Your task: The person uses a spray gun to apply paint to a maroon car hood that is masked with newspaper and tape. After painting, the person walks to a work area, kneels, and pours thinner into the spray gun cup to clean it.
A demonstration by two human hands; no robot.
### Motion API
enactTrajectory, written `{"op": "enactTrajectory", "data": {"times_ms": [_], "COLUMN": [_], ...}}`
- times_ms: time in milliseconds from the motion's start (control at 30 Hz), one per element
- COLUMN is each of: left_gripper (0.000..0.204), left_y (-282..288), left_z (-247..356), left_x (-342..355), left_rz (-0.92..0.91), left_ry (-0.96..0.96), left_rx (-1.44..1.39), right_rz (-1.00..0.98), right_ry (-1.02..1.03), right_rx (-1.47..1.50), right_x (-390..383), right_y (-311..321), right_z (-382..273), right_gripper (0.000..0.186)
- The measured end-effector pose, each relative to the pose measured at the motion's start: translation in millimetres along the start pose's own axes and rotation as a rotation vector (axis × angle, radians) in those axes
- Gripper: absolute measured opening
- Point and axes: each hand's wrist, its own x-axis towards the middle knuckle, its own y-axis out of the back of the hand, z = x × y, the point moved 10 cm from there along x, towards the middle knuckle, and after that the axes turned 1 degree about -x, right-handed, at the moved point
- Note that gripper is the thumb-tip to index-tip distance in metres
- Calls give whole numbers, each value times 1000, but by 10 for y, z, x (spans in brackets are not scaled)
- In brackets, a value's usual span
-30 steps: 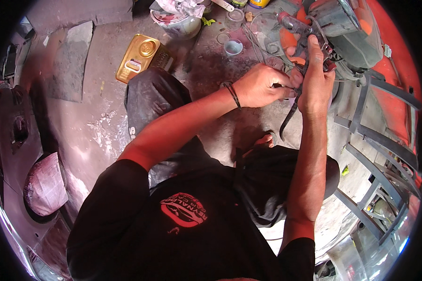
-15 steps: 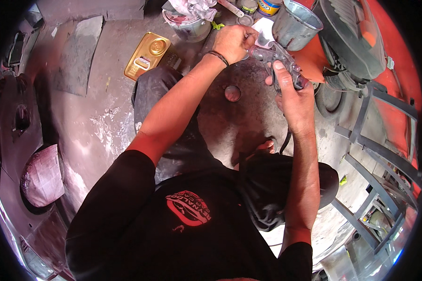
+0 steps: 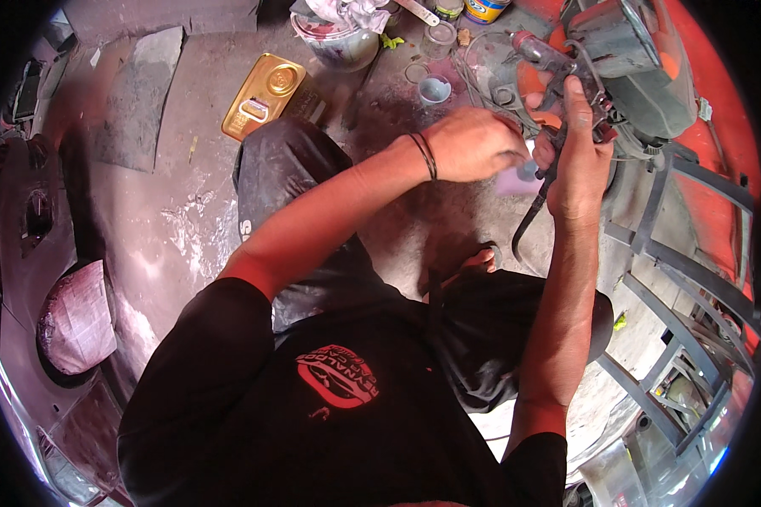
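My right hand (image 3: 579, 165) is wrapped around the handle of a spray gun (image 3: 551, 57), raised at the upper right. A grey, open-topped cup (image 3: 610, 44) appears to be fixed to the gun, and a dark hose (image 3: 529, 221) hangs below it. To the left of the gun is my left hand (image 3: 475, 144), a little blurred, with its fingers curled together. Just past its fingertips shows a pale purple and white piece (image 3: 520, 182); whether the fingers grip it I cannot tell. A small cup (image 3: 434, 89) with bluish contents stands on the floor beyond my left hand.
A gold metal can (image 3: 266, 95) lies beyond my left knee. Behind it stand a stained bucket (image 3: 340, 49) topped with a rag (image 3: 359, 13) and a yellow-blue tin (image 3: 484, 10). A grey metal frame (image 3: 664, 262) fills the right side; a car body panel (image 3: 25, 228) is at far left.
The spray gun and its cup have moved right and slightly away in my right hand. My left hand has left the gun's front and come nearer and to the right. The small cup is now uncovered.
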Motion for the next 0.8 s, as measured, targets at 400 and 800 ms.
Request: {"op": "enactTrajectory", "data": {"times_ms": [400,800], "left_gripper": [21,15], "left_y": [-325,-182], "left_z": [-21,84], "left_x": [13,41], "left_rz": [-147,72], "left_ry": [91,121], "left_rx": [-483,-450], "right_rz": [47,60], "right_ry": [-32,23], "right_rx": [18,0], "right_x": [25,19], "right_y": [89,107], "right_z": [38,-111], "right_gripper": [34,35]}}
